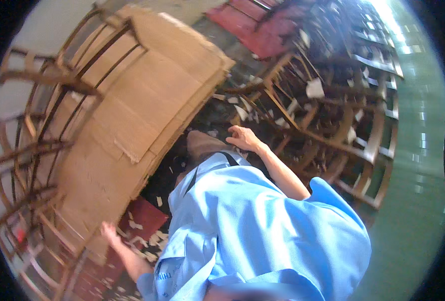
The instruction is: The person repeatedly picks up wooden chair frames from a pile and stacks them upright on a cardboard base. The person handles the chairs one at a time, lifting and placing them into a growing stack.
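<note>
My left hand (pixel 110 233) is low on the left, beside the near end of a large cardboard-covered surface (pixel 147 90). Its fingers are small and blurred, so I cannot tell how they are set or whether they touch the cardboard. In front of my body hangs my right hand (pixel 243 137), its fingers loosely bent and apart with nothing in them. Nearest to it is a wooden chair frame (pixel 282 108) on the right. White scraps (pixel 241 112) lie on the dark floor just beyond that hand.
Curved wooden frames (pixel 29 150) stand along the left side of the cardboard. Many more wooden frames (pixel 343 130) are piled on the right, beside a green floor (pixel 418 165). A red panel (pixel 255 27) lies at the back, and a red sheet (pixel 147 218) with scraps lies near my left arm.
</note>
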A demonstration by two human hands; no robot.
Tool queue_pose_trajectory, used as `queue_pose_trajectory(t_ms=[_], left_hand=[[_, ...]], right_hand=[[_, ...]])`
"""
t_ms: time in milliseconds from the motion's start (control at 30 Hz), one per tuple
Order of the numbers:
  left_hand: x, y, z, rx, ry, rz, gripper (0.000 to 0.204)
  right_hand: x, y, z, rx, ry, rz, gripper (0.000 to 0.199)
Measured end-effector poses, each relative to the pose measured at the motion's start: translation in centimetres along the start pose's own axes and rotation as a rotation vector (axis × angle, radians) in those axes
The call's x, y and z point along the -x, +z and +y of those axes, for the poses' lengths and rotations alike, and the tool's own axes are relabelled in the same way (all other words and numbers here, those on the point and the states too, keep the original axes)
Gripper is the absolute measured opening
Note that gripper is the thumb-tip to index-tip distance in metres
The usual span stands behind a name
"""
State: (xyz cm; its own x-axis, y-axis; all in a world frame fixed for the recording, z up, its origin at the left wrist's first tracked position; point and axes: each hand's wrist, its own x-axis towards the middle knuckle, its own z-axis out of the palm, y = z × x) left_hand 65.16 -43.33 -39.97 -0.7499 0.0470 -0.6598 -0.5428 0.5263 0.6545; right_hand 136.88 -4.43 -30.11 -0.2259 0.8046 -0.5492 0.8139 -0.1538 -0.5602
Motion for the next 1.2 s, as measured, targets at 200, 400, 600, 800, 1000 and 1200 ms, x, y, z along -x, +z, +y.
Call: queue_pose_trajectory(t_ms=[200,400,600,800,1000,1200], left_hand=[[-4.1,3.8,11.3,-0.327,0.252,-0.022,0.041],[10.2,22.5,-2.1,-0.640,0.413,-0.671,0.023],[25.8,30.0,-13.1,-1.170,0.334,-1.062,0.031],[28.9,32.1,-12.1,-1.190,0.279,-0.901,0.033],[29.6,36.0,-9.3,-0.959,0.249,-0.707,0.036],[34.6,48.2,-8.9,-0.737,0.598,-0.929,0.035]], right_hand=[[9.9,-2.7,6.3,-0.255,0.366,0.456,0.052],[17.4,-10.6,13.5,-0.577,0.389,0.964,0.035],[29.3,-33.1,20.4,0.056,0.270,1.522,0.033],[37.5,-50.1,33.0,0.566,0.906,1.510,0.082],[36.7,-52.7,43.0,-0.071,0.761,1.106,0.045],[37.0,-48.9,44.1,-0.440,0.636,1.008,0.043]])
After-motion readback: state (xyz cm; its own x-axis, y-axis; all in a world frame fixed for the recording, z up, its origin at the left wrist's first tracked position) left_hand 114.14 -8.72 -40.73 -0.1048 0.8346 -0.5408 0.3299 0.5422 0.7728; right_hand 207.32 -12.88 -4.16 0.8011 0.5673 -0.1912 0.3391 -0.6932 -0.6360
